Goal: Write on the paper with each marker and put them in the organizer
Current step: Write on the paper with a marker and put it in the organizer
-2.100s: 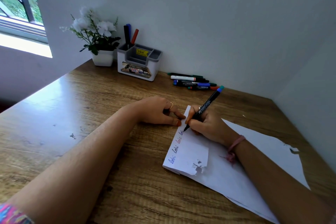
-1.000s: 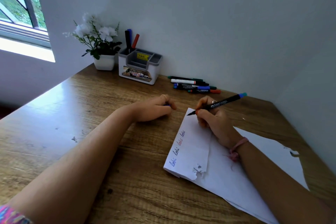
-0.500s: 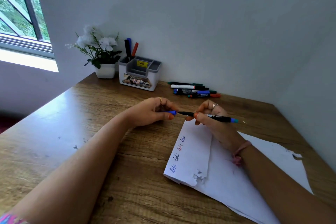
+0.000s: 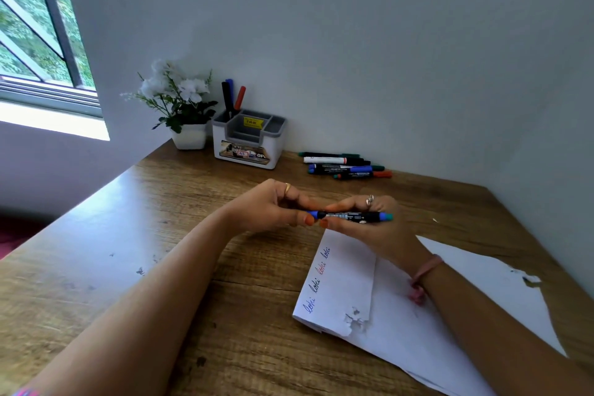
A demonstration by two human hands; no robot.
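Holding the marker (image 4: 352,216) level above the wooden desk (image 4: 199,235), I have both forearms reaching in from the near edge and meeting at the middle. My left hand (image 4: 273,207) comes in from the left with the wrist straight, its thumb and fingertips pinched together on the blue cap at the marker's left end, a ring showing on one finger. My right hand (image 4: 369,222) comes in from the right, palm turned toward me, its fingers curled shut around the black barrel while the teal tail of the marker pokes out past them to the right; a pink band sits on that wrist. Just below my hands lies the paper (image 4: 347,280), folded, with four short words written along its left edge in blue, dark and red ink, and its lower corner torn. Farther back against the wall stands the organizer (image 4: 247,141), three markers upright in its back left compartment, with a small white pot of flowers (image 4: 180,106) touching its left side. To its right, a loose group of markers (image 4: 344,165) lies flat on the desk.
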